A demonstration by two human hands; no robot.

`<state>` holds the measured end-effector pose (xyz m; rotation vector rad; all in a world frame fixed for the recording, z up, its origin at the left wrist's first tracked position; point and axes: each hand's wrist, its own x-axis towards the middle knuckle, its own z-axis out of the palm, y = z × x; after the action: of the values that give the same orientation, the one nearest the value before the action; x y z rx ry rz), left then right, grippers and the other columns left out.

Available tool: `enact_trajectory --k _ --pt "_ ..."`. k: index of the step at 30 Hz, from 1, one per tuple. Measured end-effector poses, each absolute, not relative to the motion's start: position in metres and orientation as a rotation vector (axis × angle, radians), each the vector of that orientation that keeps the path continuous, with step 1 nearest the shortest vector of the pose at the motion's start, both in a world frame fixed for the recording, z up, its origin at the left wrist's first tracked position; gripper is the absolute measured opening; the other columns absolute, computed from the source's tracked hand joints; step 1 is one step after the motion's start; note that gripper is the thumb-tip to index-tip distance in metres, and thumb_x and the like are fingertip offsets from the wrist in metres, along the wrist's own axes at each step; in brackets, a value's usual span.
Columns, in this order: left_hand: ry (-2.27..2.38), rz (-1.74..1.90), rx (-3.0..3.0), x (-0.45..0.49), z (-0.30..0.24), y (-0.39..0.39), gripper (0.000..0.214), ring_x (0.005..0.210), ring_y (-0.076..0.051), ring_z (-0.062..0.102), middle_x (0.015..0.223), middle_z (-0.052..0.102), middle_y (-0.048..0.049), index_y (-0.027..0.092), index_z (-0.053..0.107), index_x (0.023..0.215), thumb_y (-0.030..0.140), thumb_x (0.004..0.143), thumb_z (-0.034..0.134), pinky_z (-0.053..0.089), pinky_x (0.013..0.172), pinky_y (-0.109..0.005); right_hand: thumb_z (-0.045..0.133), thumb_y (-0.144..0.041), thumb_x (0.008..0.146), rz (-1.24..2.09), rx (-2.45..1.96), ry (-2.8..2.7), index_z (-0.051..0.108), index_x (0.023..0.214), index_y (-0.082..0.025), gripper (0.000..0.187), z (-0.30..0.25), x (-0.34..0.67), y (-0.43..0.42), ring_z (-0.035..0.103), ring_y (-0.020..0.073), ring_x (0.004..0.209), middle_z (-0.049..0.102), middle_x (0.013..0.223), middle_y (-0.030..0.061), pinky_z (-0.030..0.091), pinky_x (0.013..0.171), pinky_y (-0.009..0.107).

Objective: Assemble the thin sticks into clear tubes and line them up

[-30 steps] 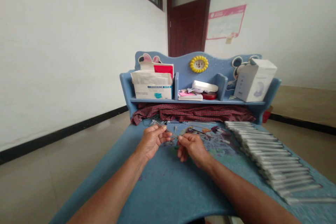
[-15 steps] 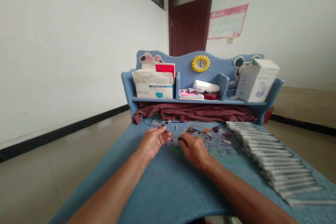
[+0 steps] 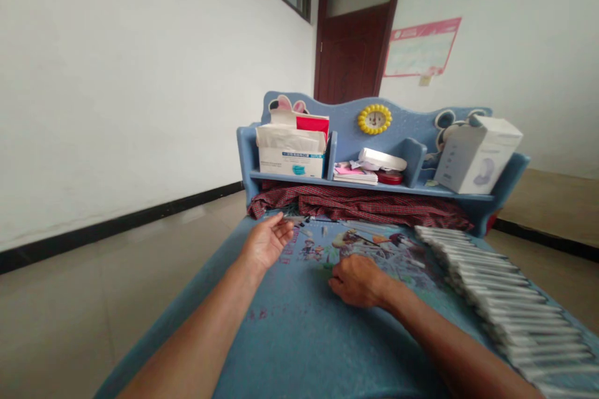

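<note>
My left hand (image 3: 266,244) hovers above the far left of the blue desk, palm partly turned up. Its fingers are loosely curled and apart, and I see nothing held in them. Close to its fingertips lie small dark and clear parts (image 3: 305,222), too small to name. My right hand (image 3: 358,280) is closed, knuckles up, over the middle of the desk. Whatever it may hold is hidden beneath the fingers. Beyond it a thin dark stick (image 3: 365,238) and a small clear piece (image 3: 324,231) lie on the printed desktop.
On the right a long pile of slim, pen-like clear sticks (image 3: 510,299) covers the desk edge. A checked cloth (image 3: 365,204) is bunched under the shelf. The shelf holds a mask box (image 3: 290,159), a white carton (image 3: 477,156) and a red round tin (image 3: 389,178).
My right hand has drawn nearer to me, and the small black piece at its fingertips no longer shows. My left hand has moved away from it to the left. The view has shifted slightly.
</note>
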<state>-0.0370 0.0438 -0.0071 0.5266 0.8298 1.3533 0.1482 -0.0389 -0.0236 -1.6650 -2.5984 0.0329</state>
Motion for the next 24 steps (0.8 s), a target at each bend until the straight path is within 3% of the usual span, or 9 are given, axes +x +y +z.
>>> enact_trajectory --k 6,13,19,24 --pt "0.812 1.347 0.531 -0.042 -0.007 0.045 0.013 0.039 -0.011 0.058 0.046 0.061 -0.0031 0.011 0.052 0.068 0.009 0.08 0.049 0.048 0.04 -0.019 0.038 -0.029 0.082 0.037 -1.617 -2.863 0.072 0.078 -0.012 0.038 -0.01 0.141 -0.036 0.063 0.0266 0.063 0.068 0.075 0.0183 0.041 0.05 0.031" --pt "0.81 1.413 0.483 -0.054 -0.001 0.047 0.018 0.037 -0.01 0.057 0.044 0.06 -0.0029 0.012 0.052 0.062 0.01 0.08 0.05 0.046 0.038 -0.017 0.031 -0.052 0.085 0.05 -1.615 -2.759 0.07 0.072 -0.014 0.056 -0.013 0.155 -0.015 0.062 0.0206 0.061 0.067 0.069 0.0138 0.038 0.053 0.027" --pt "0.805 1.474 0.459 -0.061 0.001 0.051 0.017 0.039 -0.01 0.057 0.043 0.059 -0.0018 0.013 0.052 0.061 0.009 0.078 0.051 0.046 0.038 -0.017 0.046 -0.033 0.08 -0.032 -1.727 -2.53 0.068 0.081 -0.018 0.027 -0.002 0.147 0.035 0.062 0.0182 0.075 0.068 0.081 0.0089 0.039 0.063 0.023" --pt "0.804 1.517 0.449 -0.064 0.002 0.051 0.017 0.037 -0.01 0.055 0.043 0.058 -0.0015 0.012 0.052 0.062 0.01 0.079 0.051 0.045 0.036 -0.018 0.046 -0.029 0.079 -0.054 -1.779 -2.437 0.066 0.089 -0.022 0.023 -0.008 0.114 0.077 0.06 0.0201 0.089 0.067 0.093 0.0072 0.042 0.071 0.026"
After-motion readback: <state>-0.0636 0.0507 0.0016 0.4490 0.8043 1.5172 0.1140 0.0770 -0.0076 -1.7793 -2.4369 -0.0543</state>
